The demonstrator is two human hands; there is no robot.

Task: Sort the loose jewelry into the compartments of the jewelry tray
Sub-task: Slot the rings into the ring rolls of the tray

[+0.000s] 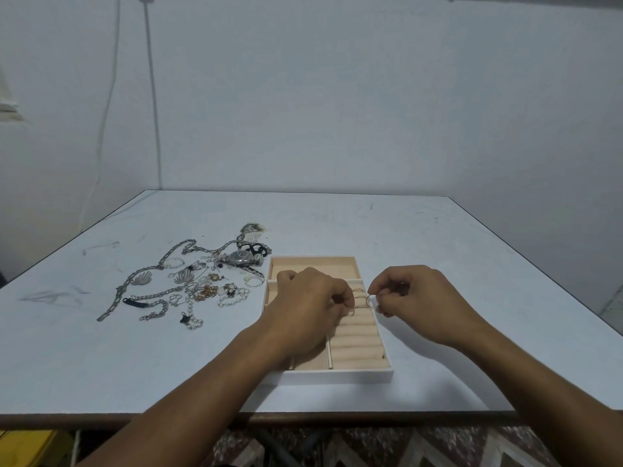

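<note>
A white jewelry tray [340,374] with beige lining lies on the table in front of me. Its right part has padded ring rolls [359,335], and a few rings [358,291] stand in the far rolls. My left hand [308,305] hovers over the tray's middle, fingers pinched on a thin ring [350,311] at the rolls. My right hand [418,298] is at the tray's right edge, pinching another thin ring [370,301]. The loose jewelry pile [195,284] lies left of the tray: chains, pearl strands, earrings and a wristwatch [240,258].
The white table [438,251] runs to a wall at the back; its near edge [303,417] is just below my forearms. Two cables [151,96] hang down the wall at the left. A patterned floor shows under the table.
</note>
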